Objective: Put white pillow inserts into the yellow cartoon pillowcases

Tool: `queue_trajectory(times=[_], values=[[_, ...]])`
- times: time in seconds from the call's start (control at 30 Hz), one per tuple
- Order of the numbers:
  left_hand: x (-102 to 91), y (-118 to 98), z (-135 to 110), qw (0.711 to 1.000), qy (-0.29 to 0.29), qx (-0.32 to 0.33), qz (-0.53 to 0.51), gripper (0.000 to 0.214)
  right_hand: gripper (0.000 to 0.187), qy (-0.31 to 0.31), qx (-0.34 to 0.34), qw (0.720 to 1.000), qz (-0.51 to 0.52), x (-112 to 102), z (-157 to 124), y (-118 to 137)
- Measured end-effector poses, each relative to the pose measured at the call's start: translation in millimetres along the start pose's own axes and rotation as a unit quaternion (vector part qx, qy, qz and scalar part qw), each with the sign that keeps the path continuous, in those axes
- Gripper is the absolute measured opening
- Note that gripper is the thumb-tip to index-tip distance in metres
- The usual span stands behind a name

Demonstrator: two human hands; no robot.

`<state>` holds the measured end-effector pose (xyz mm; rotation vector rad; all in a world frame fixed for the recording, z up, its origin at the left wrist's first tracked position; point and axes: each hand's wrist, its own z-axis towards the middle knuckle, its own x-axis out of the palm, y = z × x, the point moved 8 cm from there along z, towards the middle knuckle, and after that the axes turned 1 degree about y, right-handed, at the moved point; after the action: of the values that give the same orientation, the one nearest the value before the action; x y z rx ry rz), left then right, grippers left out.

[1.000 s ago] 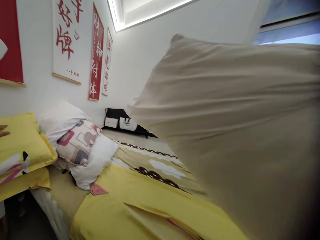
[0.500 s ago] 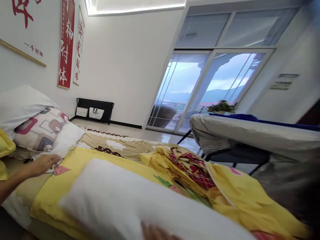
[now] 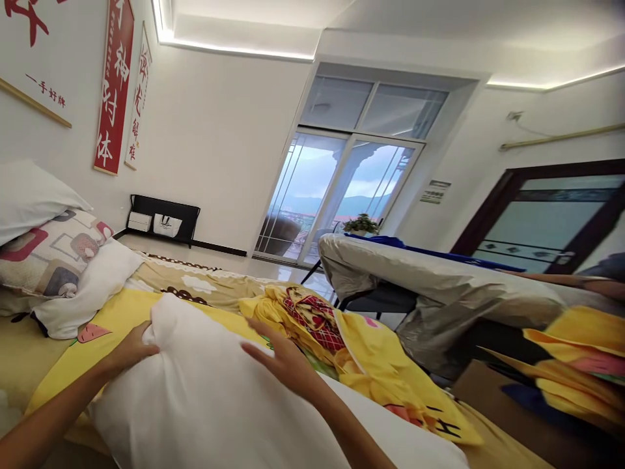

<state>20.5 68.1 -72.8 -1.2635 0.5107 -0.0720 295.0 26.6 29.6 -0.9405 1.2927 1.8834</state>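
Observation:
A large, soft white pillow [image 3: 195, 397] lies in front of me across a yellow fabric cover [image 3: 129, 303] with carrot prints. My left hand [image 3: 131, 350] is closed on the pillow's far left corner, fingers and thumb pinching the cloth. Over the pillow's right side, my right hand [image 3: 280, 358] is held with thumb and fingers apart, gripping nothing. Whether its palm touches the pillow is unclear. Beyond that hand lies a crumpled red plaid and yellow cloth [image 3: 317, 319].
A patterned pillow [image 3: 53, 254] and a white pillow [image 3: 36, 195] rest at the bed's left end. To the right stands a covered table [image 3: 439, 273], with another person's arm [image 3: 603, 286] at its edge. Yellow folded fabric [image 3: 581, 365] sits by a cardboard box [image 3: 488, 397].
My left hand has moved right from the white cloth by the patterned pillow to the large pillow's corner. My right hand has come up over the pillow. The view has turned right.

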Motion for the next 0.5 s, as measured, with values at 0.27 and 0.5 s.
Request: queue_trajectory(times=[0.27, 0.5], values=[[14.5, -94, -42, 0.983, -0.071, 0.168, 0.005, 0.043, 0.061, 0.136, -0.064, 0.951, 0.270, 53, 56, 50], [-42.5, -38, -111, 0.937, -0.332, 0.068, 0.090, 0.039, 0.046, -0.055, 0.061, 0.947, 0.311, -21, -1, 28]])
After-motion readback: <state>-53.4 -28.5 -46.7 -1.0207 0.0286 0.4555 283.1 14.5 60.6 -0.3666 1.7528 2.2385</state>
